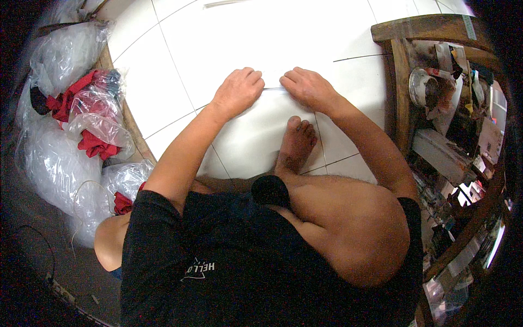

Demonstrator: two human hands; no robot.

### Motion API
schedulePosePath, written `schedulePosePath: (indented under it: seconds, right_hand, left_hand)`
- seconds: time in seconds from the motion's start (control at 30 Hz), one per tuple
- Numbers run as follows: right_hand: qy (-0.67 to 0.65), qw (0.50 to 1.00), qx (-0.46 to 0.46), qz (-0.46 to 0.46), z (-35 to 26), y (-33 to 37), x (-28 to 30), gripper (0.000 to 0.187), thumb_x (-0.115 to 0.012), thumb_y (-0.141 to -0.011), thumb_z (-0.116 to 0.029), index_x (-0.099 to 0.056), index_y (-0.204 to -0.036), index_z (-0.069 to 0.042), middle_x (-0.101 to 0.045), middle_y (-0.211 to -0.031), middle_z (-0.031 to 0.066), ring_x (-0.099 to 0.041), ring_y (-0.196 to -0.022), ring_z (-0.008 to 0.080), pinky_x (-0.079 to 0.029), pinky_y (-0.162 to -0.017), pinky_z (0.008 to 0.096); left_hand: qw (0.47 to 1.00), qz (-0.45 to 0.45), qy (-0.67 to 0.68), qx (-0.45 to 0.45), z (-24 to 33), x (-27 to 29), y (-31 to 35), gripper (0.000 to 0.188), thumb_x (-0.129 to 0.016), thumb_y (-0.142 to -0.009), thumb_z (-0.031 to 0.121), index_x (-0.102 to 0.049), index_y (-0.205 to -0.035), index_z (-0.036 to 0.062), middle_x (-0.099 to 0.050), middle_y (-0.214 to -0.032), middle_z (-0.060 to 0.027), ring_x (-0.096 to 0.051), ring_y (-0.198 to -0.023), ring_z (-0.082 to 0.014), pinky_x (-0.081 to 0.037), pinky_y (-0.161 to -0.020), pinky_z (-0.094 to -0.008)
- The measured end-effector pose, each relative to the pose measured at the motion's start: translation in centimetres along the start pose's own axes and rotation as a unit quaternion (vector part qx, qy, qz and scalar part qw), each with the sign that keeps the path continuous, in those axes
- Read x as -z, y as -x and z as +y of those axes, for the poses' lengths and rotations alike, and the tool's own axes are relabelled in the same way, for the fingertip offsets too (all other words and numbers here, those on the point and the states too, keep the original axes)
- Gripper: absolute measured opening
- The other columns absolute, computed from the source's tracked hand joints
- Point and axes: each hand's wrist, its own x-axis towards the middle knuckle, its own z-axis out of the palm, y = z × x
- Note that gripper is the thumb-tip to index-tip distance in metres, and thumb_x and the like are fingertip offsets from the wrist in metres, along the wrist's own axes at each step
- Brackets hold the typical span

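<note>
Just beyond my bare foot, both of my hands are close together over the white tiled floor. My left hand is closed, fingers curled in, on one end of a thin white strip. A short way to the right, my right hand is closed on its other end. Only a narrow piece of the strip shows in the gap, with a grey line along it. Against the bright floor I cannot tell what kind of thing it is.
Clear plastic bags, some around red cloth, lie along the left. On the right stands a wooden frame with a cluttered shelf of tins, boxes and papers behind it. A thin pale strip lies on the floor far ahead.
</note>
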Motion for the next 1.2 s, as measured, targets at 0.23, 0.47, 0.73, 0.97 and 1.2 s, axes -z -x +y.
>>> schedulePosePath:
  seconds: [0.23, 0.47, 0.73, 0.97, 1.2]
  right_hand:
    - [0.007, 1.000, -0.006, -0.010, 0.1, 0.1, -0.5, 0.014, -0.059, -0.080, -0.013, -0.057, -0.093, -0.008, -0.058, -0.090, 0.0082, -0.061, -0.091, 0.0254, -0.055, -0.075, 0.0370]
    - [0.039, 0.999, -0.003, 0.026, -0.3, 0.1, -1.6, 0.015, -0.061, -0.078, -0.016, -0.059, -0.091, -0.010, -0.056, -0.088, 0.0063, -0.060, -0.088, 0.0234, -0.055, -0.073, 0.0348]
    - [0.069, 0.997, 0.014, 0.020, -0.7, -0.2, -1.1, 0.011, -0.060, -0.077, -0.017, -0.058, -0.085, -0.010, -0.055, -0.086, 0.0062, -0.058, -0.084, 0.0223, -0.051, -0.070, 0.0348]
    - [0.069, 0.997, 0.026, 0.031, -0.8, 0.0, -1.3, 0.012, -0.060, -0.076, -0.017, -0.056, -0.085, -0.010, -0.053, -0.085, 0.0058, -0.057, -0.084, 0.0222, -0.051, -0.070, 0.0342]
    - [0.076, 0.997, 0.012, 0.016, -1.3, 0.3, -1.1, 0.013, -0.060, -0.075, -0.016, -0.058, -0.086, -0.009, -0.054, -0.086, 0.0058, -0.057, -0.085, 0.0208, -0.052, -0.070, 0.0318]
  left_hand:
    - [0.999, 0.034, 0.001, -0.013, -0.1, 0.0, -0.3, 0.005, -0.064, -0.079, 0.012, -0.063, -0.080, 0.0066, -0.061, -0.091, -0.0049, -0.059, -0.092, -0.0219, -0.051, -0.079, -0.0363]
    - [0.999, 0.031, -0.005, -0.024, 2.0, 0.0, 1.6, 0.030, -0.063, -0.084, 0.019, -0.060, -0.109, 0.0037, -0.062, -0.119, -0.0091, -0.059, -0.096, -0.0225, -0.047, -0.078, -0.0386]
    - [0.992, -0.059, -0.001, 0.115, 6.7, -3.8, 3.7, 0.050, -0.058, -0.086, 0.019, -0.051, -0.131, -0.0018, -0.050, -0.141, -0.0133, -0.062, -0.091, -0.0185, -0.044, -0.077, -0.0365]
    - [0.988, -0.087, -0.011, 0.126, 7.0, -3.8, 3.5, 0.045, -0.057, -0.088, 0.019, -0.053, -0.128, -0.0008, -0.050, -0.141, -0.0136, -0.065, -0.088, -0.0183, -0.045, -0.078, -0.0374]
    - [0.984, -0.100, 0.032, 0.143, 6.9, -3.7, 3.5, 0.044, -0.057, -0.087, 0.019, -0.054, -0.127, -0.0006, -0.050, -0.140, -0.0141, -0.064, -0.089, -0.0186, -0.045, -0.080, -0.0372]
